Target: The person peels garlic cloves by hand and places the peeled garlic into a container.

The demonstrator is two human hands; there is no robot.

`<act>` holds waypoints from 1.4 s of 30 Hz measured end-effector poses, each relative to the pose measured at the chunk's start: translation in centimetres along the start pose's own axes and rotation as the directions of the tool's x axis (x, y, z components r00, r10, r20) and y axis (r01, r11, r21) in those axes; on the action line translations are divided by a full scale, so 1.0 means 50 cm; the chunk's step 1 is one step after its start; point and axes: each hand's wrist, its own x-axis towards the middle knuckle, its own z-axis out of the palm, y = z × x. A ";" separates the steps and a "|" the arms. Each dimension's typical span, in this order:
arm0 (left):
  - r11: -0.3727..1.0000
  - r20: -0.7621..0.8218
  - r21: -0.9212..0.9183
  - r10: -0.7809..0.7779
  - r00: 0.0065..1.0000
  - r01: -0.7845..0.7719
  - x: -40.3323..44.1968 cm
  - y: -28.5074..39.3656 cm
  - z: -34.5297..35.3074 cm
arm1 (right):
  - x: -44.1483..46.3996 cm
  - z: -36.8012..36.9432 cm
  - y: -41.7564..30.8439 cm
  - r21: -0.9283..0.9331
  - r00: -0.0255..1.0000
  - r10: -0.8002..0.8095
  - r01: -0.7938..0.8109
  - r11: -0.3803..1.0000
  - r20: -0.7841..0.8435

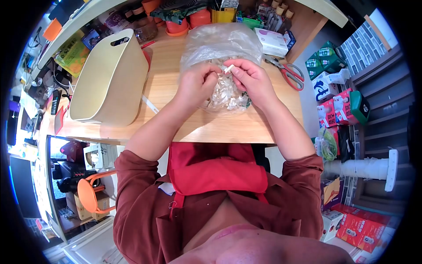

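Note:
Over the wooden table, my right hand (251, 80) pinches a small white garlic clove (229, 68) between thumb and fingers. My left hand (200, 83) is closed right beside it, fingertips pressed together; whatever they hold is hidden. Beneath both hands lies a clear plastic bag (224, 42), its mouth spread toward me. Papery white garlic skins (227, 92) fill the near part of the bag, some partly covered by my hands.
A tall cream bin (105, 79) stands on the table (169, 125) at left. Red-handled scissors (290, 75) lie to the right, near a white box (271, 42). Pots and bottles line the back. An orange stool (88, 196) stands below left.

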 end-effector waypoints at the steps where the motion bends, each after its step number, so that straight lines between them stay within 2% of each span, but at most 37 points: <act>1: 1.000 -0.021 -0.012 0.017 1.000 -0.018 0.001 0.000 0.001 | 0.000 0.003 -0.001 -0.003 1.000 -0.001 0.001 1.000 -0.003; 4: 0.981 -0.048 -0.194 -0.022 0.999 0.012 -0.001 0.020 0.001 | -0.002 0.009 -0.008 -0.016 0.999 0.029 -0.030 0.999 -0.027; 7: 0.995 -0.029 -0.071 0.067 0.997 -0.069 -0.005 0.037 -0.004 | -0.004 0.005 -0.007 -0.039 0.998 0.059 -0.059 0.997 -0.016; 11: 0.987 -0.020 -0.094 0.132 0.991 -0.134 -0.004 0.018 0.000 | -0.005 0.013 -0.005 -0.137 0.997 0.066 -0.069 0.988 -0.025; 13: 0.987 -0.020 -0.076 0.138 0.990 -0.139 -0.005 0.014 -0.002 | -0.007 0.014 -0.007 -0.126 0.998 0.060 -0.061 0.990 -0.015; 16: 0.953 0.022 -0.303 0.004 1.000 0.003 -0.003 0.019 -0.006 | -0.007 0.017 -0.007 -0.107 0.999 0.033 -0.034 0.994 -0.018; 25: 0.886 0.042 -0.464 0.003 0.999 0.016 0.000 0.025 -0.006 | -0.005 0.010 0.000 -0.144 0.999 0.034 -0.038 0.989 -0.031; 28: 0.908 0.130 -0.420 0.053 0.990 0.007 0.001 0.026 -0.014 | -0.004 0.009 0.004 -0.163 0.999 -0.004 -0.001 0.987 -0.032; 31: 0.946 0.109 -0.322 0.068 0.992 -0.029 0.000 0.025 -0.008 | -0.003 0.008 0.007 -0.165 0.999 -0.020 0.014 0.986 -0.033; 34: 0.911 0.134 -0.409 0.003 0.991 0.053 -0.003 0.028 -0.010 | -0.004 0.006 0.003 -0.133 0.999 0.035 -0.037 0.990 -0.023; 38: 0.908 0.101 -0.413 -0.029 0.994 0.068 -0.001 0.025 -0.008 | -0.006 0.003 0.002 -0.054 0.998 0.066 -0.065 0.996 0.011; 41: 0.905 0.097 -0.415 -0.056 0.994 0.092 0.001 0.028 -0.011 | -0.005 0.009 0.001 -0.204 1.000 -0.003 0.002 0.979 -0.006; 42: 0.895 0.110 -0.429 -0.081 0.991 0.121 0.000 0.040 -0.015 | -0.005 0.009 0.000 -0.196 1.000 0.004 -0.007 0.981 -0.011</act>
